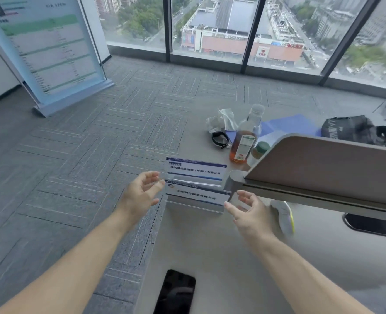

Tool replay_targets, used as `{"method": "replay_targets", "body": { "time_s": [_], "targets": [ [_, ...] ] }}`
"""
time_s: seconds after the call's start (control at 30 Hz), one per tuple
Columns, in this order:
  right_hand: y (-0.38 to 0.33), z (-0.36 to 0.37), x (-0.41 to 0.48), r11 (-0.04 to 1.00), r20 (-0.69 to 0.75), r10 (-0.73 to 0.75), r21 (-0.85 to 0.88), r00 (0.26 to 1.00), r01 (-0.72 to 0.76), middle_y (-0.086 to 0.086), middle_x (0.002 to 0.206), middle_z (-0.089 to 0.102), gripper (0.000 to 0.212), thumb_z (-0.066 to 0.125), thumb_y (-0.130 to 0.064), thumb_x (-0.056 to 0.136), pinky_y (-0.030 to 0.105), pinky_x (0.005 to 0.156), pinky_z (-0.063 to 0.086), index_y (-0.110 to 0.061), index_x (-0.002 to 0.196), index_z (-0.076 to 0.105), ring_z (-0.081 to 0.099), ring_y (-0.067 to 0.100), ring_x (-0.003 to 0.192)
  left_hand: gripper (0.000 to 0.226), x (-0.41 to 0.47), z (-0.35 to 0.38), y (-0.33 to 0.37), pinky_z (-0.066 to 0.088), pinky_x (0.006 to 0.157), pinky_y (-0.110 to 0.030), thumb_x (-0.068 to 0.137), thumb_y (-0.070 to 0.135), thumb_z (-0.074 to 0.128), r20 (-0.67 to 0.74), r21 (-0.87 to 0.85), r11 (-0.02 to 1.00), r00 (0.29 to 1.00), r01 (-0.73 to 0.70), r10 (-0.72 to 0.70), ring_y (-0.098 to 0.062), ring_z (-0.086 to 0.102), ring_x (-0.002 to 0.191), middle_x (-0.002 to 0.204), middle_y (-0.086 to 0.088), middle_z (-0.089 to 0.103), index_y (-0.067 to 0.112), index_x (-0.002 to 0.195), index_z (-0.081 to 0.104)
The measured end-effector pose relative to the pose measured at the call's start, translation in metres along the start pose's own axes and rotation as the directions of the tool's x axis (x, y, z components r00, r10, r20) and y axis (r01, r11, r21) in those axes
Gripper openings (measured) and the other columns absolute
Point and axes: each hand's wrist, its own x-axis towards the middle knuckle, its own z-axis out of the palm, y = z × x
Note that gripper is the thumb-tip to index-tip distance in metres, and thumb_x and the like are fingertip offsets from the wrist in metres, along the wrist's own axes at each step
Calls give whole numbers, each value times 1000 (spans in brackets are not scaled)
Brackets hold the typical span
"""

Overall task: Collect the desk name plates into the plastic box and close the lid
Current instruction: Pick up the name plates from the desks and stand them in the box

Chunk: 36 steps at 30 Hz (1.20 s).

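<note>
An office on a high floor of a tower is shown. Grey carpet tiles [110, 137] are laid over the floor. At 12 o'clock, tall windows [210, 28] with dark frames are seen, and city roofs and streets lie far below them. At 10 o'clock a printed display board [47, 48] is stood on the carpet. At 3 o'clock a desk [221, 245] with a partition screen [327, 166] is placed.

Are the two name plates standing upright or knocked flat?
Upright. The near name plate and far name plate both stand on the desk, printed faces toward the camera.
</note>
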Motion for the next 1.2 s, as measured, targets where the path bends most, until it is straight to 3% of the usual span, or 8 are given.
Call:
{"method": "replay_targets", "body": {
  "time_s": [0.17, 0.33, 0.43, 0.57, 0.7, 0.9, 1.07, 1.2],
  "targets": [
    [37, 25, 42, 999, -30, -18, -49, 999, 17, -12, 121, 66, 39, 82, -26, 85, 38, 102, 54, -24, 118, 61, 67, 13, 112, 58, 42, 12, -52, 49, 111, -47, 91, 17, 77, 52, 164, 986, 998, -28, 19, -15, 57, 131, 142, 6, 57, 23, 143, 52],
    [66, 33, 70, 994, -94, -105, -13, 990, 104, -9, 98, 78, 17, 84, -24, 83, 33, 91, 57, -31, 89, 69, 73, 9, 100, 23, 66, 33, -76, 55, 102, -33, 94, 7, 73, 55, 71, 992, 993, -105, 101, 1, 72, 102, 103, 13, 79, 25, 108, 71],
    [76, 36, 80, 981, -139, -192, 3, 972, 194, -14, 79, 76, 19, 87, -26, 80, 32, 87, 56, -32, 75, 69, 75, 11, 90, 10, 75, 34, -90, 57, 96, -31, 93, 19, 75, 2, 119, 975, 982, -185, 186, -7, 75, 98, 94, 8, 80, 28, 91, 75],
    [81, 39, 80, 962, -84, -256, 77, 963, 262, -7, 80, 75, 21, 79, -47, 77, 52, 90, 61, -28, 79, 69, 76, 19, 90, 5, 70, 29, -97, 58, 92, -35, 87, 35, 76, 40, 90, 964, 968, -252, 249, -13, 77, 93, 90, 8, 80, 34, 82, 77],
    [77, 38, 67, 934, -80, -297, 181, 952, 307, -7, 83, 70, 12, 77, -32, 90, 47, 84, 65, -23, 84, 73, 72, 25, 92, 17, 55, 20, -95, 60, 92, -43, 88, 38, 75, 67, 107, 952, 957, -287, 281, -16, 78, 88, 85, 4, 79, 22, 84, 76],
    [18, 6, 17, 894, -64, -378, 233, 924, 382, -5, 86, 74, 12, 73, -43, 89, 42, 84, 64, -32, 84, 73, 74, 20, 90, 11, 18, 7, -28, 62, 89, -39, 88, 28, 75, 53, 40, 943, 943, -330, 328, -19, 76, 85, 80, 8, 76, 28, 77, 77],
    [-54, -51, -33, 852, -113, -414, 301, 903, 429, 17, 85, 72, 12, 70, -23, 97, 47, 87, 63, -24, 85, 72, 69, 34, 83, 16, -29, 5, 66, 64, 85, -35, 88, 25, 75, 49, 32, 903, 903, -428, 427, -15, 73, 80, 74, 9, 72, 22, 73, 74],
    [-107, -104, -73, 812, -178, -442, 337, 879, 476, -7, 67, 58, 24, 70, -18, 97, 48, 85, 64, -27, 75, 65, 59, 15, 69, 18, -76, 12, 144, 62, 89, -43, 86, 30, 76, 39, 15, 874, 874, -486, 485, -16, 75, 79, 74, 7, 74, 21, 72, 74]
  ]
}}
